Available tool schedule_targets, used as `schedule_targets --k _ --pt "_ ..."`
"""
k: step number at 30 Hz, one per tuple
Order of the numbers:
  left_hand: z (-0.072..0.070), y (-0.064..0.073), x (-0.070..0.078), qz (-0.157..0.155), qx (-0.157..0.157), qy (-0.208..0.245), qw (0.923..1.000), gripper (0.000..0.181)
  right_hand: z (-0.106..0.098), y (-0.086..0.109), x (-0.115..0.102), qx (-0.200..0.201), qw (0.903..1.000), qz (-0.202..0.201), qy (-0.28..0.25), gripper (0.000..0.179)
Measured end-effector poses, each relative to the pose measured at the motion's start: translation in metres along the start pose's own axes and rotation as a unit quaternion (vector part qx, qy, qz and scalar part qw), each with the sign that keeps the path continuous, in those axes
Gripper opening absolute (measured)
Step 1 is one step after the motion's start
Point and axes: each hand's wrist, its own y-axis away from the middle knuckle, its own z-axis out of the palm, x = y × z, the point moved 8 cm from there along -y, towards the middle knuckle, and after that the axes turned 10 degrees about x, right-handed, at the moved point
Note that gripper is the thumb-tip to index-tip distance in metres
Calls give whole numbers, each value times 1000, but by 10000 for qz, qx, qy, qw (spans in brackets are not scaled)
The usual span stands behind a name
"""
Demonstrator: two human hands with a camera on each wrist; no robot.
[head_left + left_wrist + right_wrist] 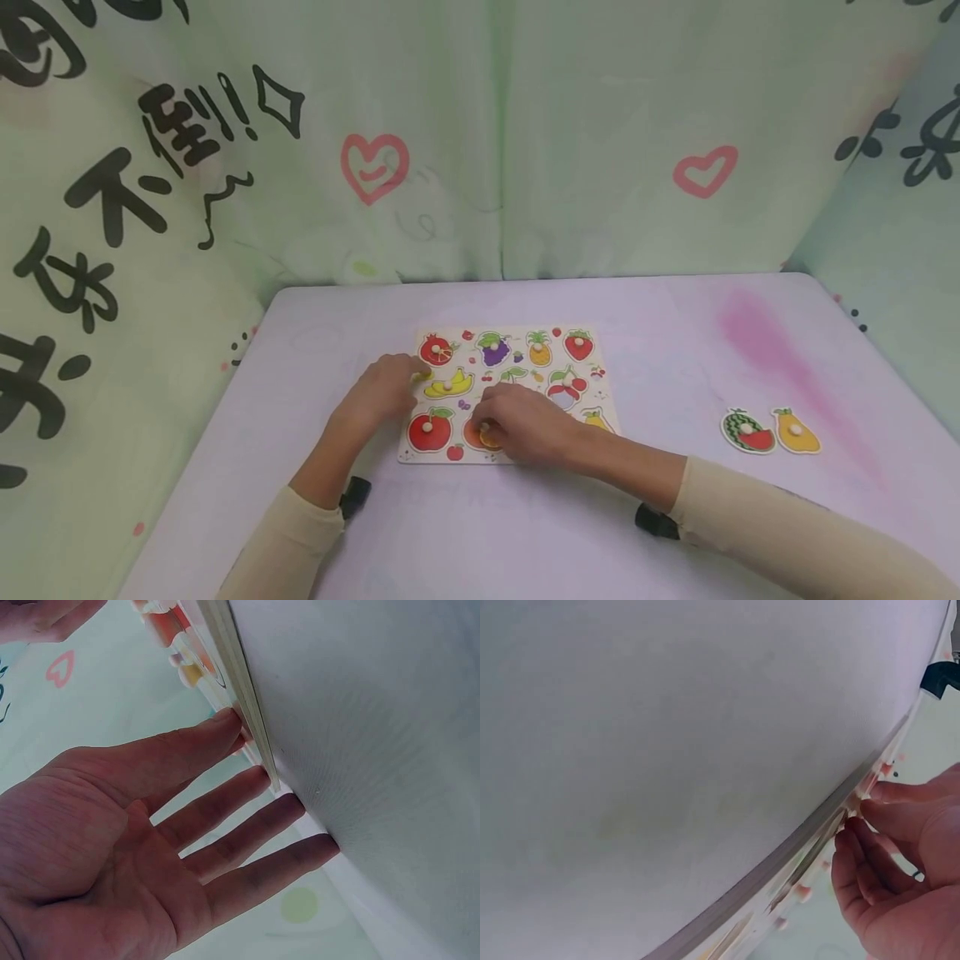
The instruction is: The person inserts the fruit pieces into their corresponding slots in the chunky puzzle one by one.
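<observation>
A wooden fruit puzzle board with knobbed pieces lies on the table. My left hand is at its left edge, fingers extended; in the left wrist view the thumb touches the board's side and the other fingertips reach down to the tabletop. With thumb and fingertips, my right hand pinches the orange piece at the board's lower middle. In the right wrist view a piece edge stands tilted above the board, beside the bunched right fingers. The right hand covers part of the lower board.
A watermelon piece and a pear piece lie on the table right of the board. The apple, bananas and grapes are on the board. A printed curtain hangs behind the white table.
</observation>
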Motion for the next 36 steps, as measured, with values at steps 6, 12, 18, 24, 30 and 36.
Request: schedule_targets --k 6,12,18,24,30,36 --pt "0 1 0 -27 10 14 10000 52 -6 5 4 15 9998 32 177 22" --pt "-1 2 2 -37 0 54 10000 53 -16 14 14 207 9992 208 258 20" --pt "0 3 2 -93 -36 76 9999 54 -27 27 28 336 9978 443 347 23" --pt "0 3 1 -114 -61 94 9999 56 -40 41 45 363 9947 853 440 21" --pt "1 3 1 -106 -46 116 9999 55 -55 60 63 511 9917 1046 551 24" --pt "2 3 1 -96 -37 51 9999 56 -75 83 84 769 9884 1157 617 22"
